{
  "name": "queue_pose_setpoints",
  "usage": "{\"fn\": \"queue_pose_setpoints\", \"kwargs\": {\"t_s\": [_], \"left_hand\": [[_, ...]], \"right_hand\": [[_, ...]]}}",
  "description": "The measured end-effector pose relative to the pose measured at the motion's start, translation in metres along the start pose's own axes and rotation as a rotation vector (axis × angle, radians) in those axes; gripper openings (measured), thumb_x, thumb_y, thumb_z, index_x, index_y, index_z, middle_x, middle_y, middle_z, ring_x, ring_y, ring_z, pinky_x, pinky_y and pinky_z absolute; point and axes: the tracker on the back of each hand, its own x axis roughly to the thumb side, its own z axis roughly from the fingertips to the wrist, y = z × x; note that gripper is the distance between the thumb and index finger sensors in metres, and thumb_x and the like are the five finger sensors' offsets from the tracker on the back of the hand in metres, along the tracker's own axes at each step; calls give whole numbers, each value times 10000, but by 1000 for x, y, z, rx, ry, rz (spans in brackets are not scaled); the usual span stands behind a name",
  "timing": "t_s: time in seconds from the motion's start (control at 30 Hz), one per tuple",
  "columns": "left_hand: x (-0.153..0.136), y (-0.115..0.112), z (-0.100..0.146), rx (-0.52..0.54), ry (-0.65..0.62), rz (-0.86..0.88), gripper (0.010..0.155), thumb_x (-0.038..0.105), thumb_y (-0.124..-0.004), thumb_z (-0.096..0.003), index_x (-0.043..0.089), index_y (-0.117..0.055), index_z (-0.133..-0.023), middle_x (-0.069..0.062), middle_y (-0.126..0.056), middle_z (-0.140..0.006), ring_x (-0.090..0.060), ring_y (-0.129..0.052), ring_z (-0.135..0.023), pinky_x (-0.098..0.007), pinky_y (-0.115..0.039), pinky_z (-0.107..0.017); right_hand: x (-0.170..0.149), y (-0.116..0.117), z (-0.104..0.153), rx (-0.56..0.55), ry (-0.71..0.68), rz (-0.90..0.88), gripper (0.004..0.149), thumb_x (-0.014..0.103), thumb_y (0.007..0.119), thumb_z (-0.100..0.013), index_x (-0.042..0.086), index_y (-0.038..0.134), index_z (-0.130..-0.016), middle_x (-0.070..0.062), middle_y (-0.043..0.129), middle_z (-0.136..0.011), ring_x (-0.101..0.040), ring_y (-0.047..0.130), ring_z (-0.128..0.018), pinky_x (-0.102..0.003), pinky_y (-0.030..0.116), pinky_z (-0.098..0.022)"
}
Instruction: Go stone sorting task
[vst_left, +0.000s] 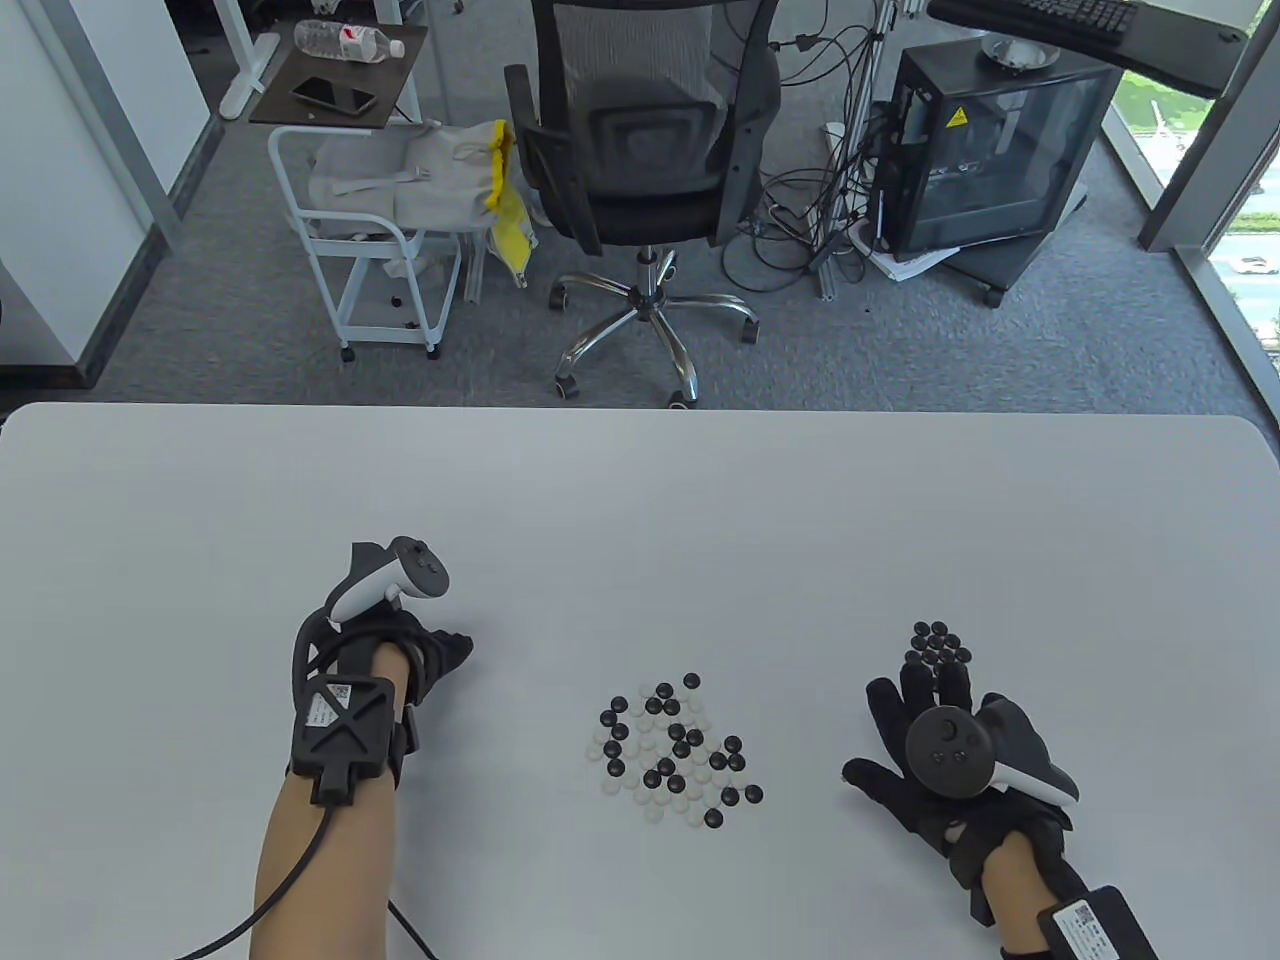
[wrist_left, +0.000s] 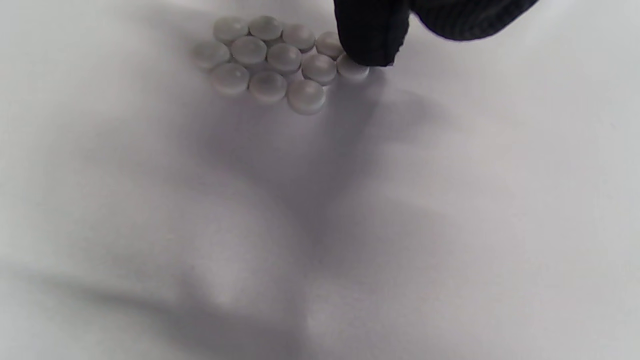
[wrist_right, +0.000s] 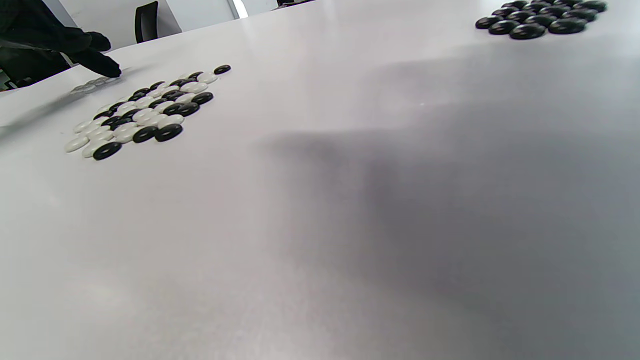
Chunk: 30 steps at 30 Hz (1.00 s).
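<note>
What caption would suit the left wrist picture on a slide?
A black gloved fingertip touches the edge stone of a tight cluster of round white Go stones on the white table.

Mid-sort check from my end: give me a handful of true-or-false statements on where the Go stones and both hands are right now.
1. The cluster of sorted black Go stones lies just beyond the right hand. True.
2. The left hand works at a group of black stones. False: the left wrist view shows a cluster of sorted white Go stones there, with a gloved fingertip at its edge.
3. The mixed pile of black and white Go stones lies between the two hands. True.
4. The right hand is a closed fist. False: its fingers are spread, fairly straight.
5. The stones sit in bowls. False: they lie directly on the white table.
</note>
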Motion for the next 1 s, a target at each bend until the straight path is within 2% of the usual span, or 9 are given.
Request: {"fn": "queue_pose_setpoints", "kwargs": {"t_s": [0.13, 0.3, 0.63, 0.83, 1.0], "left_hand": [[11, 4, 8, 24, -70, -15, 678, 549, -512, -510, 322, -540, -1148, -191, 145, -1121, -520, 210, -921, -812, 4, -559], [47, 0, 23, 22, -199, -108, 672, 547, -519, -515, 311, -575, -1142, -210, 102, -1140, -529, 178, -936, -815, -16, -564], [137, -32, 45, -4, -411, -351, 656, 542, -537, -524, 310, -588, -1136, -214, 87, -1138, -534, 157, -938, -818, -43, -569], [164, -51, 34, -54, -452, -371, 659, 540, -530, -523, 317, -556, -1142, -217, 95, -1135, -536, 162, -934, -819, -38, -564], [175, -63, 23, -74, -460, -385, 670, 540, -523, -522, 339, -454, -1157, -226, 130, -1115, -536, 180, -921, -820, -29, -560]], "right_hand": [[0, 0, 0, -5, -2, 0, 855, 490, 546, -658, -90, 162, -1154, -493, 8, -1077, -691, -96, -861, -874, 26, -477], [0, 1, -1, 3, 1, -1, 850, 488, 544, -660, -90, 163, -1154, -493, 9, -1077, -691, -95, -861, -873, 27, -478], [1, 1, -1, 0, -5, -1, 851, 488, 545, -660, -90, 164, -1155, -494, 10, -1077, -693, -80, -861, -874, 28, -478], [0, 0, 0, -5, -1, -5, 852, 488, 546, -659, -90, 165, -1155, -492, 10, -1078, -693, -80, -863, -875, 29, -479], [-1, 0, 0, -7, -1, -6, 850, 488, 546, -660, -90, 167, -1155, -494, 11, -1077, -693, -81, -863, -875, 30, -480]]}}
